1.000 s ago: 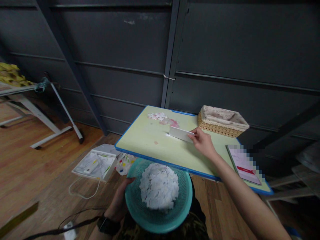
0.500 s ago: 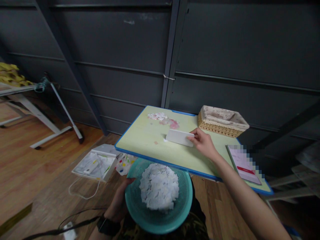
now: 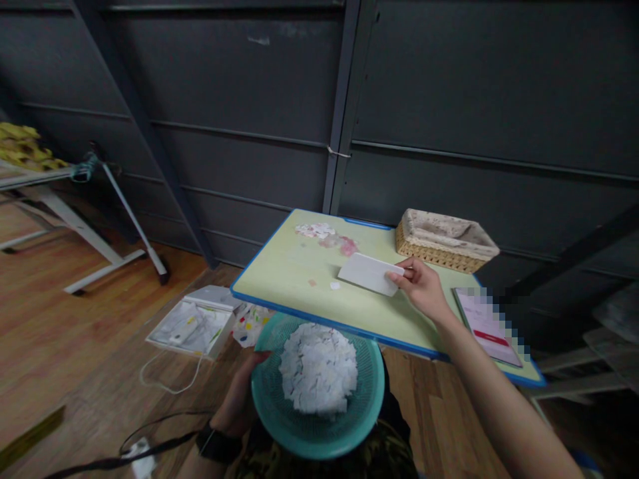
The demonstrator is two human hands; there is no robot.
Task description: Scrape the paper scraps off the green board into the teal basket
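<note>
My right hand [image 3: 419,285] pinches the right end of a flat white rectangular scraper-like card [image 3: 372,273], tilted just over the table [image 3: 279,273]. A small white scrap [image 3: 335,285] and a pinkish one [image 3: 312,283] lie left of the card. Farther back on the table are a patch of white flakes [image 3: 315,230] and a pink smear [image 3: 348,245]. My left hand [image 3: 244,386] grips the left rim of a green plastic colander [image 3: 367,416] below the table's front edge. White paper-like scraps [image 3: 319,369] are heaped inside it.
A lined wicker basket [image 3: 444,253] stands at the table's back right, with a tablet-like screen [image 3: 486,326] near the right edge. On the floor at left sit an open white box [image 3: 194,326] and cables. A wheeled table [image 3: 84,226] stands far left.
My right hand has moved slightly right with the white card and tipped it flatter. The small white scrap now lies uncovered. My left hand stays at the colander rim.
</note>
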